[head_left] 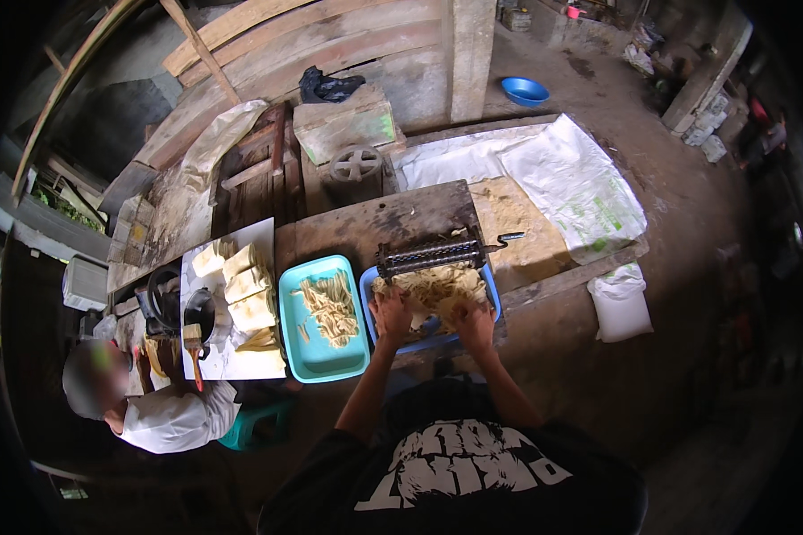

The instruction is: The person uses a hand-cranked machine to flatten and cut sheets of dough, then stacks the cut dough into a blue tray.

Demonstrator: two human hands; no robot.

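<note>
Pale dough strips (433, 287) heaped in blue tray (493, 294) on wooden tabletop (375, 223); left hand (391, 312) and right hand (473, 323) sunk in, fingers curled around strands. Best loosened gently, kept over tray. Beyond, noodle cutter (428, 256); beside, turquoise tray (317, 352).

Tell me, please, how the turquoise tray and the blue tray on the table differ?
The turquoise tray lies open and shows much bare bottom around a small pile of pale strips; the blue tray is nearly hidden under a full heap. No hand touches the turquoise tray, while the left hand and right hand work in the blue tray. The blue tray sits under the hand-cranked cutter; the turquoise tray lies beside it. Both hold similar strips.
</note>
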